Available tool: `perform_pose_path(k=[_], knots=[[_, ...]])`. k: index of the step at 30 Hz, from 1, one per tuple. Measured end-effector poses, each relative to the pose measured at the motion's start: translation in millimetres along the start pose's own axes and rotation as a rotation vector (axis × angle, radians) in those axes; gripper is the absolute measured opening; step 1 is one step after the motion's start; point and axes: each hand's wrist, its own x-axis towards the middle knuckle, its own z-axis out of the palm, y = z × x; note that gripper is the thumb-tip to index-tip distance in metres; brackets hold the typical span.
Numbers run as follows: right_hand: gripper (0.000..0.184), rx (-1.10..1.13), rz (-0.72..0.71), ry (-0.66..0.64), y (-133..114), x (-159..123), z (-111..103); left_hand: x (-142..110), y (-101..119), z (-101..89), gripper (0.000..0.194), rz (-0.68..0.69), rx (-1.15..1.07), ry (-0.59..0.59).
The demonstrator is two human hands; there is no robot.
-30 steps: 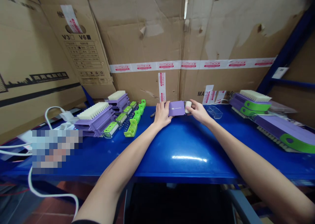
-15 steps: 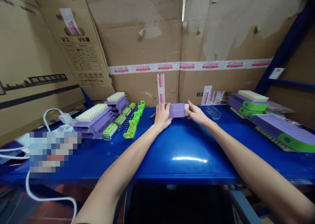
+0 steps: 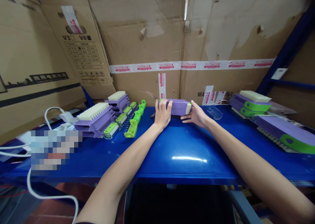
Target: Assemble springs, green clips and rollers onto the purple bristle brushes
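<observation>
My left hand (image 3: 162,114) is wrapped round the left end of a purple brush body (image 3: 179,107), held just above the blue table. Bits of green show at its left top and beside the whitish block on its right end. My right hand (image 3: 197,114) is at that right end, fingers stretched out and spread beneath it, thumb up beside the white block. Whether this hand touches the body, I cannot tell. Behind my left fingers, a thin dark tool (image 3: 153,115) lies partly hidden. A small clear plastic box (image 3: 215,112) sits right of my right hand.
At left are stacked purple brush bodies with white bristles (image 3: 93,111), green-and-clear pieces (image 3: 111,130), springs (image 3: 126,122) and green end caps (image 3: 131,128). Purple-and-green brushes (image 3: 285,128) lie at right. White cables (image 3: 52,109) run along the left. Cardboard (image 3: 147,30) stands behind.
The purple body has turned and tilted, so its side and green parts now show. My right hand's fingers have opened from the white end and spread below it.
</observation>
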Motion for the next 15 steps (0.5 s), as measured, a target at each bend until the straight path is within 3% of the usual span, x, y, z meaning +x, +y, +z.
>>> perform_pose_path(k=[5, 15], knots=[[0.043, -0.017, -0.004, -0.041, -2.7, 1.7, -3.2, -0.7, -1.8, 1.1, 0.061, -0.025, 0.001, 0.017], [0.033, 0.050, 0.022, 0.001, -9.9, 0.2, -0.9, -1.8, -3.5, 2.4, 0.066, -0.065, -0.091, 0.018]])
